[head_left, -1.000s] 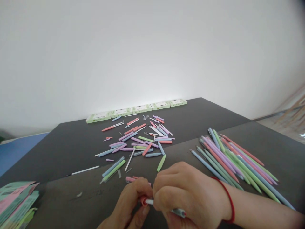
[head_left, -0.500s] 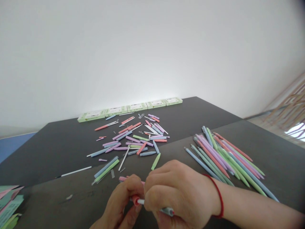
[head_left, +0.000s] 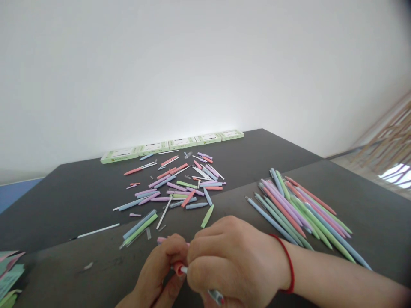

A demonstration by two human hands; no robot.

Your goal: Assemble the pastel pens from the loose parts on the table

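Note:
At the bottom middle, my left hand (head_left: pixel 160 273) pinches a short red pen part (head_left: pixel 178 268) between thumb and fingers. My right hand (head_left: pixel 234 261), a red string round its wrist, is closed on a thin white refill (head_left: pixel 183 270) whose end meets the red part; a grey pen tip (head_left: pixel 215 295) sticks out below its fingers. A pink pen piece (head_left: pixel 160 240) lies on the table just behind my left hand. Both hands hover over the dark table's (head_left: pixel 73 201) near edge.
Loose pen barrels, caps and refills (head_left: pixel 180 188) in pastel colours lie scattered mid-table. A pile of whole pens (head_left: pixel 302 209) lies to the right. Green boxes (head_left: pixel 173 143) line the far edge by the white wall. Coloured cards (head_left: pixel 9 278) sit at the lower left.
The view has drifted to the right, so everything sits further left in the frame. My hands stay together on the red part and the refill, with the refill looking shorter between them.

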